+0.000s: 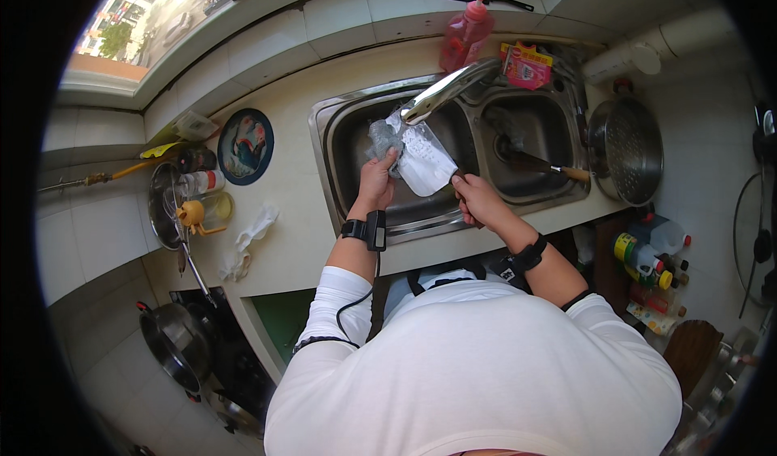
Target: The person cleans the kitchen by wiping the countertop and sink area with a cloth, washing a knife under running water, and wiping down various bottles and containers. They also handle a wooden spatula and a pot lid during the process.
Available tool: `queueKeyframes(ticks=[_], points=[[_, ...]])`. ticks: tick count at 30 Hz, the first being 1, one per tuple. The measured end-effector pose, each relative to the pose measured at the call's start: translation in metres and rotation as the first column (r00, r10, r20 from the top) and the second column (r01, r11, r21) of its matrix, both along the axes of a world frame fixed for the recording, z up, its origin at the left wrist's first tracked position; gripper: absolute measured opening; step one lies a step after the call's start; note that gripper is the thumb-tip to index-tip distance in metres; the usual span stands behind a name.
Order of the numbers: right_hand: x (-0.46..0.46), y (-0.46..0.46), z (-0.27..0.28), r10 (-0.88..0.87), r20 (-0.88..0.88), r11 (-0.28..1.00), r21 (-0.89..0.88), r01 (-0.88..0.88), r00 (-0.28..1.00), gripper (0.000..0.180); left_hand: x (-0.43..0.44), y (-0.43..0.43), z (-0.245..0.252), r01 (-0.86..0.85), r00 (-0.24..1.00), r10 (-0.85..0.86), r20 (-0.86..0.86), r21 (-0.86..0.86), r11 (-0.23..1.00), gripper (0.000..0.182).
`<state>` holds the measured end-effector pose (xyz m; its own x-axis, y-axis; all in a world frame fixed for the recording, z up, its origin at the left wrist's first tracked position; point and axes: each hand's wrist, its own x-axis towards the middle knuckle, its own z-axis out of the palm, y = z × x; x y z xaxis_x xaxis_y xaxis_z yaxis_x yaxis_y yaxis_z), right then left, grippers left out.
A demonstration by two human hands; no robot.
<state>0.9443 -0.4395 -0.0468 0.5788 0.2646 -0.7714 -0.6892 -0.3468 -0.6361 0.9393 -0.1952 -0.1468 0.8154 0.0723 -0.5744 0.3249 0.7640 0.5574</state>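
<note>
My right hand (479, 201) grips the dark handle of a cleaver (428, 168), whose broad blade lies flat over the left basin (340, 152) of a steel double sink. The blade looks bright white, with water on its upper part. In my left hand (377, 180) is a grey mesh scrubber (383, 140), held against the blade's left edge. A chrome faucet (449, 89) reaches over the blade's far end. In the right basin (546, 116) lies a brush-like tool with a wooden handle (573, 173), its head near the drain.
A pink pump bottle (466, 37) and a pink packet (527, 66) stand behind the sink. At the right is a perforated steel pot (631, 152). Leftward are a round patterned trivet (246, 146), crumpled white tissue (250, 240), an oil jug (212, 210) and a black pan (176, 340).
</note>
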Motion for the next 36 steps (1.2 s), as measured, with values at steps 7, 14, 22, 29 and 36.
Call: queueKeyframes(ticks=[7,14,22,29,36], points=[[-0.006,-0.029,0.017,-0.029,-0.027,0.999,-0.018,0.028,0.999,0.035,0.038,0.022,-0.040,-0.161,0.987,0.161,0.014,0.069,0.985,0.024],[-0.011,-0.021,0.011,0.207,0.318,0.963,-0.231,-0.136,0.925,0.034,-0.007,0.007,-0.021,0.132,0.985,-0.056,-0.161,0.517,0.846,0.036],[-0.018,0.035,-0.014,0.663,0.480,0.691,-0.688,-0.222,0.574,0.038,-0.037,-0.064,0.033,0.014,0.994,-0.048,-0.103,-0.305,0.952,0.044],[-0.022,0.021,-0.004,0.712,0.527,0.673,-0.700,-0.238,0.464,0.034,-0.013,0.010,0.039,-0.283,0.947,0.206,-0.246,-0.335,0.899,0.053],[-0.016,0.022,-0.011,0.724,0.602,0.656,-0.752,-0.066,0.336,0.029,-0.018,-0.017,0.034,0.140,0.956,-0.204,-0.211,-0.284,0.949,0.018]])
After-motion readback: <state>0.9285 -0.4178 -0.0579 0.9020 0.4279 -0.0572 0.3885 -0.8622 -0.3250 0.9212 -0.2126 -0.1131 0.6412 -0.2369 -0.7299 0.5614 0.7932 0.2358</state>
